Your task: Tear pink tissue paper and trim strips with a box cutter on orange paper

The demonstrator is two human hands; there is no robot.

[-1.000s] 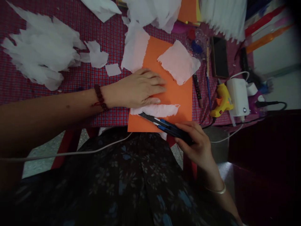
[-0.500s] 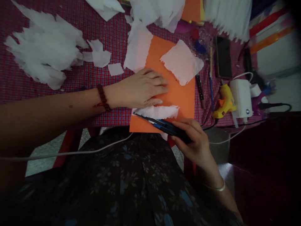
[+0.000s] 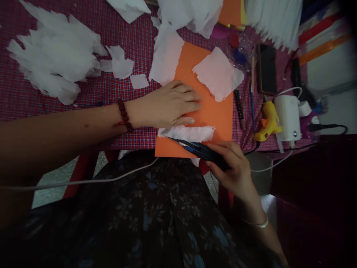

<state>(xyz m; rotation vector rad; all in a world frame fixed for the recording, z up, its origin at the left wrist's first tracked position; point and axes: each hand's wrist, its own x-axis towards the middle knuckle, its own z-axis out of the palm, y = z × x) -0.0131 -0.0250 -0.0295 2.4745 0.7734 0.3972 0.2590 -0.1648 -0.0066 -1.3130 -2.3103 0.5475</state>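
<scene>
My left hand [image 3: 174, 104] lies flat on an orange sheet [image 3: 219, 123], its fingers stretched to the right. Just below its thumb is a narrow white strip of tissue-like paper [image 3: 189, 133] with ragged edges. My right hand [image 3: 234, 163] grips a black and blue box cutter [image 3: 205, 152] by its handle. The thin blade points left along the strip's lower edge; whether the tip touches the paper I cannot tell. A ragged white square [image 3: 219, 73] lies on the sheet's upper right, and another white piece [image 3: 167, 56] overlaps its upper left.
White paper scraps [image 3: 58, 56] heap up on the checked tablecloth [image 3: 117, 141] at left. To the right are a phone [image 3: 267, 69], a yellow glue gun [image 3: 267, 121], a white power unit [image 3: 287, 117] and a brush [image 3: 252, 89]. A white cable [image 3: 111, 179] crosses my lap.
The box cutter's tip has drawn back a little to the right along the strip, along with my right hand. My left hand stays on the sheet. The whole view has shifted slightly.
</scene>
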